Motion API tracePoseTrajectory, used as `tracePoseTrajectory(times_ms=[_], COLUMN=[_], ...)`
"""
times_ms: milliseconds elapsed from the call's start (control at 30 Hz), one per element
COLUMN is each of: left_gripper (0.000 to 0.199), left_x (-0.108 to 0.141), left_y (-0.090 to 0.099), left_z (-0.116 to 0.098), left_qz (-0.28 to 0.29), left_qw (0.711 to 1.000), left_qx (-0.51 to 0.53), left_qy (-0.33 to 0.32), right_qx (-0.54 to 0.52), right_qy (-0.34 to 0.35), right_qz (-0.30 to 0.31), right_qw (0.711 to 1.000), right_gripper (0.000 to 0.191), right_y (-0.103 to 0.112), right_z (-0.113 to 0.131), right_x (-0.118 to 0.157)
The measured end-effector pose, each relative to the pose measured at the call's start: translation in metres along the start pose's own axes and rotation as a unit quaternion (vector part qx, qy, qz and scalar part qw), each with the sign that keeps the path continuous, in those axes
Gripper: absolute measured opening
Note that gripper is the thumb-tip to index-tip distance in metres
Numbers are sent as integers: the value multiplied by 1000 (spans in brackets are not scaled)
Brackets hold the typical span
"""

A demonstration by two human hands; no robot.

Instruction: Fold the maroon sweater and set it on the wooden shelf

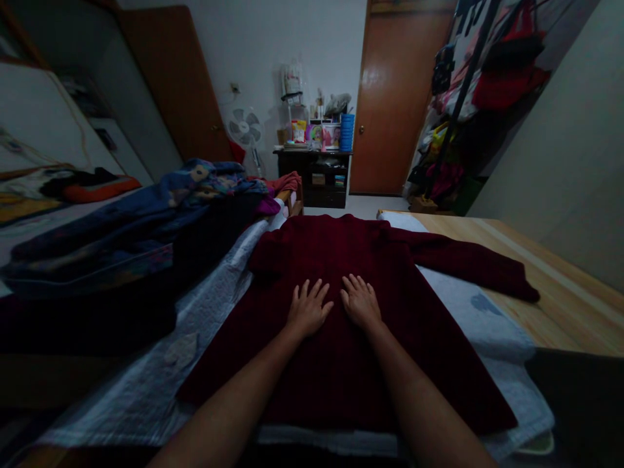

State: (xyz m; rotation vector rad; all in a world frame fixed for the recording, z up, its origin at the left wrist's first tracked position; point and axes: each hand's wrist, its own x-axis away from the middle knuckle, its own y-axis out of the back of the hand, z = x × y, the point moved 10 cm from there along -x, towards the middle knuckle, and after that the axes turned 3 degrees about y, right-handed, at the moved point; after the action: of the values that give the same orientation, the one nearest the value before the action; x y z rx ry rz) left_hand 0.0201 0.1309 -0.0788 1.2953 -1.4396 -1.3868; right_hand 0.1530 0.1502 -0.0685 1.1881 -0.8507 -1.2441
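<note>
A dark red long-sleeved coat (336, 377) lies spread out before me, its collar end pointing away. One sleeve stretches out to the right; on the left only a short, folded part of the other sleeve shows. My left hand (309, 309) rests flat on the middle of the coat with its fingers spread. Beside it, a small gap apart, my right hand (361, 302) also lies palm down on the cloth, fingers stretched forward. Neither hand grips anything. Under the coat is a light blue-white cover (487, 325).
Dark and blue patterned bedding (160, 201) is heaped on the left. Bare wooden boards (560, 286) extend at the right. Farther back stand a fan (245, 127), a dark cabinet (312, 182) and a brown door (385, 110). Bags (507, 84) and clothes hang at the upper right.
</note>
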Motion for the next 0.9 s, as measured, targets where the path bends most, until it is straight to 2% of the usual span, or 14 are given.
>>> tracePoseTrajectory(times_ms=[333, 500, 633, 767, 900], left_gripper=[58, 56, 60, 68, 69], left_x=[2, 5, 8, 10, 19], left_y=[11, 15, 12, 7, 9], left_z=[-1, 6, 13, 31, 69], left_qz=[-16, -26, -4, 64, 91], left_qw=[1000, 999, 999, 995, 989], left_qx=[-3, 2, -1, -1, -18], left_qy=[3, 32, 53, 73, 118], right_qx=[60, 73, 81, 87, 82], right_qy=[-51, -85, -74, -63, -56], right_qz=[56, 85, 71, 46, 26], right_qw=[995, 990, 991, 993, 995], right_gripper=[59, 59, 60, 59, 58], right_y=[1, -4, -3, 3, 7], right_z=[-46, -60, -57, -53, -51], right_x=[14, 40, 65, 76, 76])
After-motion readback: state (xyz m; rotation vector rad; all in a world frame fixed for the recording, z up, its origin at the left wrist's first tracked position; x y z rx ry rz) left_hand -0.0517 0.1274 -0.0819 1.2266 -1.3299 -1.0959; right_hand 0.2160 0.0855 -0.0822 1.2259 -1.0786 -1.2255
